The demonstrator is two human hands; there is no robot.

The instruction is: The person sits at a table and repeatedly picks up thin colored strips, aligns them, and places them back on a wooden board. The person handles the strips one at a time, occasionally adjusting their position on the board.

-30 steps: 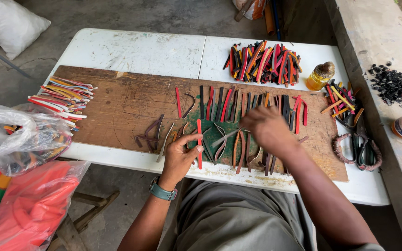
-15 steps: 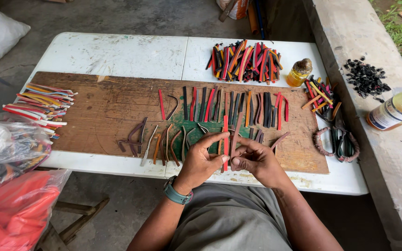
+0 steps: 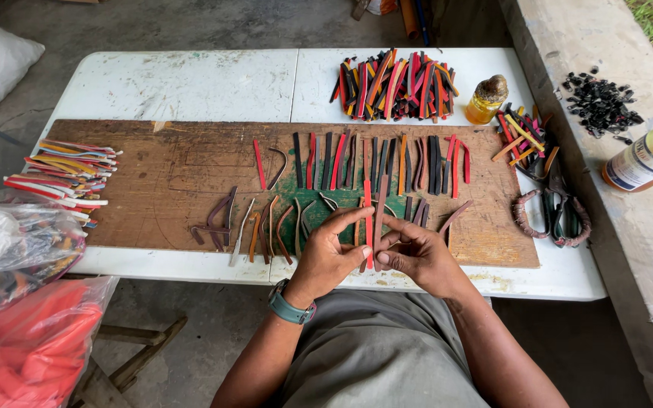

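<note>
Here my left hand [image 3: 326,261] and right hand [image 3: 417,257] meet at the board's [image 3: 153,181] near edge, fingers closed on two upright strips, one red [image 3: 369,227], one brown [image 3: 379,219].

worn, scratched brown wooden board [image 3: 153,189] on chipped, matt white plastic folding table [image 3: 183,83]; matt rubbery red and brown strips [image 3: 372,219]; glossy amber glass bottle [image 3: 487,100]; crinkled shiny clear plastic bag [image 3: 17,249].
</note>
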